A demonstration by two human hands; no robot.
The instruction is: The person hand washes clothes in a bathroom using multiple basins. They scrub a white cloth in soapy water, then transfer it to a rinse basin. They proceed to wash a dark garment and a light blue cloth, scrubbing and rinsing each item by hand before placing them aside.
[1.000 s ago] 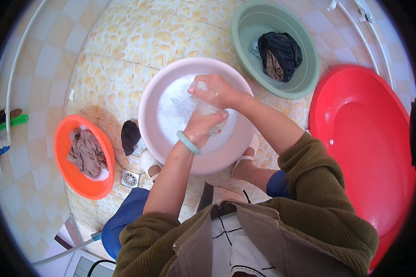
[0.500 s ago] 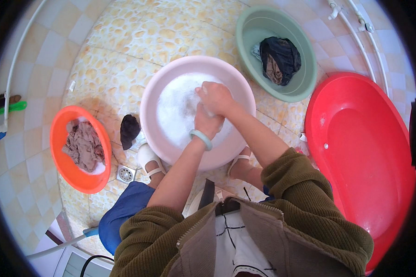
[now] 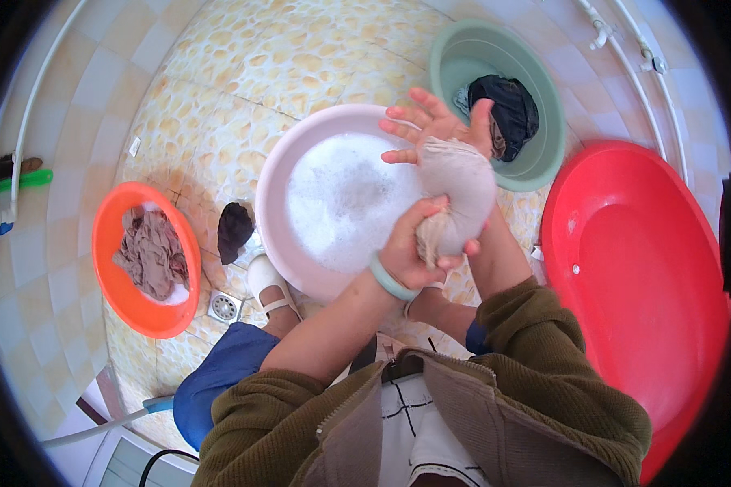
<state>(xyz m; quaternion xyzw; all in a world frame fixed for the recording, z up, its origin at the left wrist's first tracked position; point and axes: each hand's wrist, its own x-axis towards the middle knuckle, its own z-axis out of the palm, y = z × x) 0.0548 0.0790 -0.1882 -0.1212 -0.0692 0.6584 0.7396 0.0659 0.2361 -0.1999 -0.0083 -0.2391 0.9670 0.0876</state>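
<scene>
1. The place looked like a tiled bathroom or washroom, probably in a home.
2. The floor (image 3: 211, 109) was laid with tiles in a yellowish pebble pattern, and a square metal drain (image 3: 225, 307) was set into it.
3. Pale checkered tiles covered the walls (image 3: 65, 215), and white pipework (image 3: 656, 64) with a valve ran along the right side.
4. A large red tub (image 3: 642, 268), shaped like a bathtub, stood on the right.
5. Household plastic basins sat on the floor: a pink basin (image 3: 271, 187) of sudsy water, plus a green basin (image 3: 551, 150) and an orange basin (image 3: 108, 280), both holding clothes.
6. A green-handled brush (image 3: 31, 179) was by the left wall.
</scene>
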